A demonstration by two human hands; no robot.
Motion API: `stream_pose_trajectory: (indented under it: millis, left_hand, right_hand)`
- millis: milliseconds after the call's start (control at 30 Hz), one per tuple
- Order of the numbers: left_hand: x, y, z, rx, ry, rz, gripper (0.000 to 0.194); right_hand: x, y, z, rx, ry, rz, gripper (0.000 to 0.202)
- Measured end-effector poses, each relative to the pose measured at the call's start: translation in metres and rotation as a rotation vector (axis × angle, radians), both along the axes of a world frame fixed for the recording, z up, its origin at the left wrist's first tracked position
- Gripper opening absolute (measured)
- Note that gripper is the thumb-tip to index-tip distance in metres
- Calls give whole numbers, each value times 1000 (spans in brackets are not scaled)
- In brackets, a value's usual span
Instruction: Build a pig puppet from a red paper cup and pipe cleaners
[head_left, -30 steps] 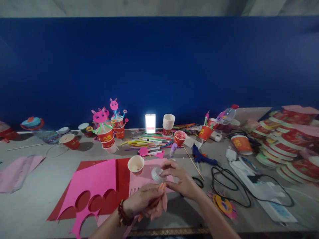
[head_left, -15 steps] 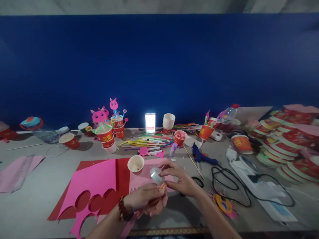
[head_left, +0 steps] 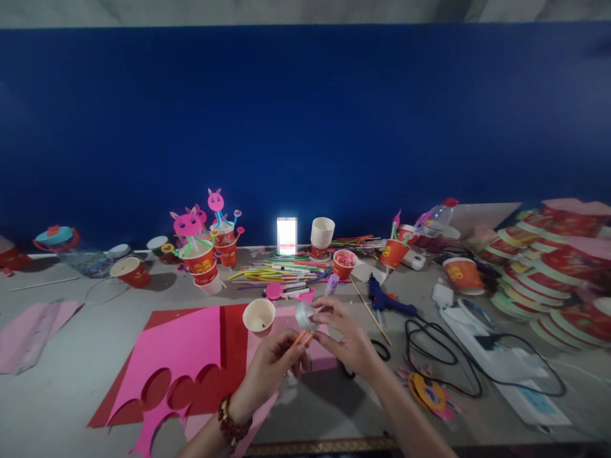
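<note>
My left hand (head_left: pixel 279 359) is closed around several thin orange sticks (head_left: pixel 304 338), whose exact kind I cannot make out. Their ends point up and right toward my other hand. Close by, my right hand (head_left: pixel 347 336) grips a shiny, clear round thing (head_left: pixel 305 315) that looks like a roll of tape, its fingers curled on the right side. The two hands nearly meet above a light pink sheet (head_left: pixel 285 316). Just left of them stands a paper cup (head_left: pixel 259 318) with a small dark bit inside. Part of the sticks is hidden by my left fingers.
Cut pink card (head_left: pixel 186 337) lies over a red sheet at left. Right of my hands are black scissors (head_left: pixel 380 348), a wooden stick (head_left: pixel 370 308), a blue glue gun (head_left: pixel 386 300) and a power strip (head_left: pixel 506 372). Colourful pipe cleaners (head_left: pixel 281 270) lie behind.
Both hands have moved slightly up and away from me. My left hand has turned so the orange sticks show more, and the clear round thing has shifted a little right and up.
</note>
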State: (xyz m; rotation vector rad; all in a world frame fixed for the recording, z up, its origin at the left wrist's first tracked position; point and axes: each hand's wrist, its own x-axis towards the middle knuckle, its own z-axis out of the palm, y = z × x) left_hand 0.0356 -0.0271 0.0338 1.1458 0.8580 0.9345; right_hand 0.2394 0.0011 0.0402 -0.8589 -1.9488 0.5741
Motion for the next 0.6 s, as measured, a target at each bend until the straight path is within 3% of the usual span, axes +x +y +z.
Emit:
stream_pose_trajectory:
  millis: [233,600]
  left_hand:
    - [-7,0,2,-102,-49,-33,44]
    - [-19,5,18,-115,9,-315,47]
  right_hand:
    - [-1,0,3,19,12,-1,17]
    - [0,-5,2,-95,40,174,22]
